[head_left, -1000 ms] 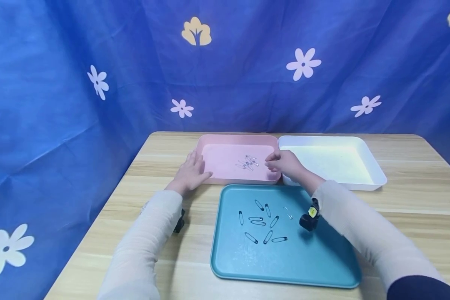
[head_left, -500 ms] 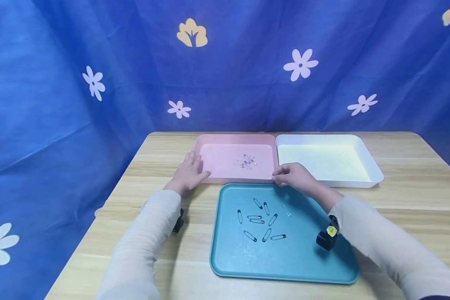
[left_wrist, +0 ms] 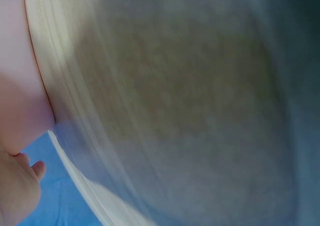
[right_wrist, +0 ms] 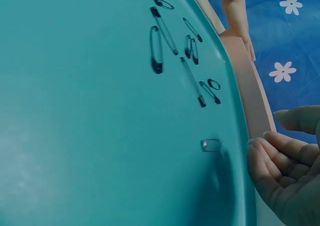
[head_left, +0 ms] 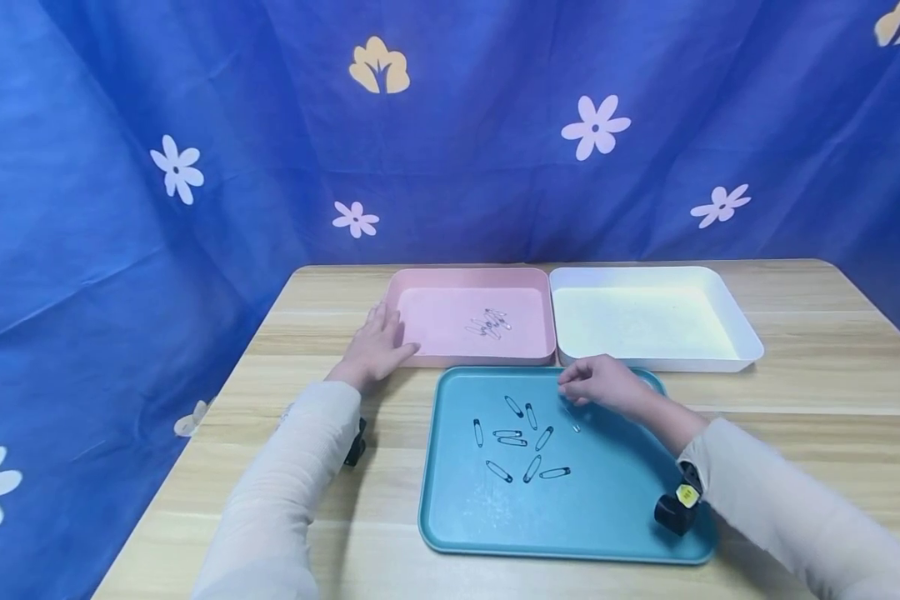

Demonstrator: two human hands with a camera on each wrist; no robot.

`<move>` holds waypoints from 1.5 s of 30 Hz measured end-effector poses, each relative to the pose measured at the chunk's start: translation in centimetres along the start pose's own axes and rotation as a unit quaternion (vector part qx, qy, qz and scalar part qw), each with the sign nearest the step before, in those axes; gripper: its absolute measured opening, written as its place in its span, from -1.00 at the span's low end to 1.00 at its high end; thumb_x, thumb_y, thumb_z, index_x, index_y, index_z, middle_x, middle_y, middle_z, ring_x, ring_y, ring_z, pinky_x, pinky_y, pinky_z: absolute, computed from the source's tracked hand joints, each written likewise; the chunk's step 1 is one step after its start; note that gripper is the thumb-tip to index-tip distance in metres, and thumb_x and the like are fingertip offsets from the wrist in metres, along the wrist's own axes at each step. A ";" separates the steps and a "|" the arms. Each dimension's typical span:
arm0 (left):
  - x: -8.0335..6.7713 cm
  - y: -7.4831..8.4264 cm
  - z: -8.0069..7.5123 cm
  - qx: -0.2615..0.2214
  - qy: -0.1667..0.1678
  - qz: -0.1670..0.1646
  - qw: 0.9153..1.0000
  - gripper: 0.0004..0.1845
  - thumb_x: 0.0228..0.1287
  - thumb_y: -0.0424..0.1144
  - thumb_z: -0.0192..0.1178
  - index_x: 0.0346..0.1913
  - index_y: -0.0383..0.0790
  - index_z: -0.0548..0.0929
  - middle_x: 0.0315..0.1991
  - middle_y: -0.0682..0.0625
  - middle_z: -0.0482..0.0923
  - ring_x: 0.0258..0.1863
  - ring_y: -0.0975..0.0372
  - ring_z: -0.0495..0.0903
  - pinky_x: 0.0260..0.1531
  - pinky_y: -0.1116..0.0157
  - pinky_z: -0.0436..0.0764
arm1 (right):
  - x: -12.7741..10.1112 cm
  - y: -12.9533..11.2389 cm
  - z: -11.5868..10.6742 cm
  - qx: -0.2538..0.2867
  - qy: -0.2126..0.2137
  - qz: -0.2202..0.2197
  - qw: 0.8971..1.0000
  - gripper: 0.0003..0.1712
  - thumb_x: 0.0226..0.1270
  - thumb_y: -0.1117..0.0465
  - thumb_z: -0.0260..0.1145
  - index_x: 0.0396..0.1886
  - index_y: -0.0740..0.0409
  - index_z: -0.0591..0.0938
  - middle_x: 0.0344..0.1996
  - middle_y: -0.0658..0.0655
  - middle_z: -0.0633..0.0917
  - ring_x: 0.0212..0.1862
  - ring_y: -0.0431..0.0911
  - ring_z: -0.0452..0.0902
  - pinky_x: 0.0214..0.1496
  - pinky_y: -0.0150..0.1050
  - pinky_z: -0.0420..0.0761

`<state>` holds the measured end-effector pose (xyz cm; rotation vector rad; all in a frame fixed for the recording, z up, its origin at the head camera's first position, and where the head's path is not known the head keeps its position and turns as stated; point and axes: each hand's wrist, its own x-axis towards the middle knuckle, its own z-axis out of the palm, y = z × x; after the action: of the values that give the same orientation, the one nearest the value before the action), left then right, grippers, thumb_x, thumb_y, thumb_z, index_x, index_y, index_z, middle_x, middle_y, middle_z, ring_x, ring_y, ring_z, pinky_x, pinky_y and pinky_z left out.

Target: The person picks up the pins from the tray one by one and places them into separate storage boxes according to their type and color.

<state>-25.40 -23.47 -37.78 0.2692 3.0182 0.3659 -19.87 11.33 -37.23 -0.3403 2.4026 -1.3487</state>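
My right hand [head_left: 603, 385] hovers over the back edge of a teal tray [head_left: 607, 517]. Its fingers are loosely bent, the thumb stands apart from them, and nothing shows in the grip. Just below the fingertips lies a silver safety pin [right_wrist: 212, 145] on the tray. Several black safety pins [head_left: 532, 468] are spread to its left. My left hand [head_left: 375, 346] rests with spread fingers at the left end of a pink tray [head_left: 435, 321]. Inside that one, a small pile of silver safety pins [head_left: 489, 323] lies right of the middle. The left wrist view shows mostly tabletop, blurred.
A white tray [head_left: 645, 321] stands to the right of the pink one, side by side at the back of the wooden table [head_left: 375, 533]. Behind the table hangs a blue flowered cloth [head_left: 465, 133].
My right hand has moved from over the pink tray, back and to the right, to above the silver safety pin on the teal tray. The left hand has stayed put.
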 end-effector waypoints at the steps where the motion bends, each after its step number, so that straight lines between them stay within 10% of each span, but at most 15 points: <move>1: 0.0 0.0 0.0 -0.001 0.000 -0.001 1.000 -0.17 0.15 0.16 -0.16 0.30 -0.38 -0.07 0.30 -0.29 -0.40 0.26 -0.08 -0.34 0.16 -0.04 -0.11 | -0.2 0.1 0.0 -0.002 -0.001 -0.001 1.000 -0.75 0.11 0.26 0.19 -0.25 0.36 0.54 -0.39 0.14 0.58 -0.34 -0.05 0.53 -0.25 -0.21 0.52; 29: -0.1 -0.1 0.2 -0.004 -0.009 -0.007 1.000 -0.18 0.17 0.17 -0.18 0.31 -0.35 -0.11 0.30 -0.27 -0.44 0.26 -0.05 -0.40 0.16 -0.05 -0.12 | -1.3 1.6 2.8 -0.136 0.060 0.007 0.989 -0.91 -0.05 0.38 0.22 -0.64 0.21 0.49 -0.70 0.04 0.47 -0.64 -0.16 0.37 -0.63 -0.34 0.39; 45: 0.1 0.0 0.2 -0.006 -0.008 -0.009 1.000 -0.17 0.17 0.16 -0.17 0.31 -0.35 -0.12 0.30 -0.27 -0.44 0.26 -0.04 -0.41 0.15 -0.06 -0.12 | -1.4 1.4 2.4 -0.125 0.045 0.014 0.991 -0.85 -0.05 0.42 0.12 -0.72 0.19 0.49 -0.77 0.03 0.47 -0.68 -0.15 0.38 -0.64 -0.34 0.39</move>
<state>-25.46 -23.41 -38.02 0.2430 2.9991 0.3773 -17.66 10.68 -39.30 -0.3161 2.6483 -1.0733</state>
